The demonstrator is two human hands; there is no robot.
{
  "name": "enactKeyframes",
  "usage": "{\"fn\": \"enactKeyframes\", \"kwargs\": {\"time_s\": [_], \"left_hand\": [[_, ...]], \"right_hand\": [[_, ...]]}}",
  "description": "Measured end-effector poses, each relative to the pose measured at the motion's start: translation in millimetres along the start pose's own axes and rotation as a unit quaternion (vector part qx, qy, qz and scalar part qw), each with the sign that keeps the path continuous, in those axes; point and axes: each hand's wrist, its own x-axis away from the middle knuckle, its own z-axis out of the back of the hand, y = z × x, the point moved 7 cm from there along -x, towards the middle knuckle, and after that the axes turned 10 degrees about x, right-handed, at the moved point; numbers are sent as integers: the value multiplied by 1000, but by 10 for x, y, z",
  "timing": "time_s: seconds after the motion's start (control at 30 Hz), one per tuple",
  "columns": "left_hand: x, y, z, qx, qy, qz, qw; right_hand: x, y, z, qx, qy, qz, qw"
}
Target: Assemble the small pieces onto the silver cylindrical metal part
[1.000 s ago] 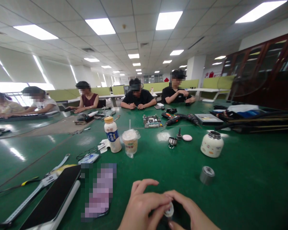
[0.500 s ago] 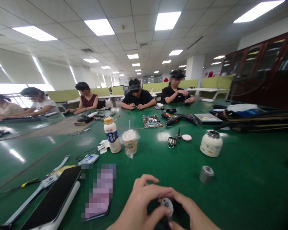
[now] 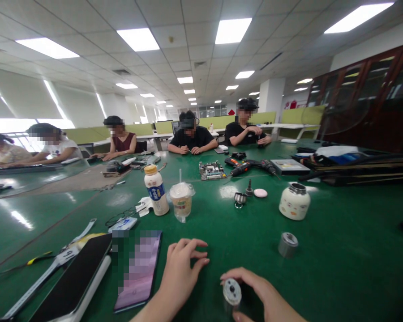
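Note:
My right hand (image 3: 260,290) holds a short silver metal cylinder (image 3: 232,293) upright, forefinger behind it and thumb at its near side. Its top face has a dark centre and small holes; its lower part runs toward the bottom edge of the view. To its left, my left hand (image 3: 184,268) is raised, empty, with fingers apart and slightly curled. A second, similar metal cylinder (image 3: 288,244) stands on the green table (image 3: 342,264), beyond my right hand. Just left of my left hand lies a phone (image 3: 139,281) with a purple screen.
Ahead stand a milk bottle (image 3: 156,190), a lidded cup (image 3: 182,203) and a cream jar (image 3: 294,202). Small metal parts (image 3: 240,198) sit mid-table near a circuit board (image 3: 212,171) and power drills (image 3: 243,166). A large black device (image 3: 75,273) lies at left. Several people sit across the table.
My left hand has come off the metal cylinder and moved left, its fingers opening. The cylinder stays in my right hand, its top face now more visible.

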Motion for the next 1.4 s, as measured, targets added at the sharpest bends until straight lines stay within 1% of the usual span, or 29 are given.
{"fn": "enactKeyframes", "kwargs": {"time_s": [0.07, 0.1, 0.17, 0.27, 0.3, 0.33, 0.4, 0.5, 0.57, 0.73, 0.83, 0.97, 1.2, 1.4], "left_hand": [[9, -53, -64, -27, -20, -5, 999], [14, -43, -76, -36, -23, -13, 999], [21, 46, -48, -35, -10, -32, 999], [52, 303, 67, 23, 28, -69, 997], [73, 407, 94, 51, 31, -86, 994], [101, 516, 107, 79, 26, -109, 991], [166, 704, 89, 116, -4, -153, 981], [253, 866, 20, 126, -48, -210, 968], [275, 881, -14, 125, -61, -226, 964], [265, 816, -41, 122, -67, -228, 964], [271, 818, -25, 121, -60, -244, 960], [268, 839, 20, 113, -37, -258, 959], [233, 813, -17, 102, -64, -231, 965], [246, 788, -81, 117, -96, -217, 964]], "right_hand": [[-5, 4, -4, 1, -5, -6, 1000], [-7, 7, -5, 2, -6, -9, 1000], [-9, 14, -6, 2, -5, -9, 1000], [0, 34, -23, -1, -7, -3, 1000], [5, 42, -27, -1, -4, -2, 1000], [11, 50, -31, 0, -1, -1, 1000], [19, 61, -32, 5, 10, -3, 1000], [23, 60, -41, 6, 13, -4, 1000], [21, 60, -45, 9, 11, -4, 1000], [27, 72, -38, 14, 18, 4, 1000], [30, 83, -29, 19, 24, 3, 1000], [23, 87, -37, 11, 15, 4, 1000], [20, 109, -61, 22, 10, 7, 1000], [0, 137, -59, 30, 25, 17, 999]]}}
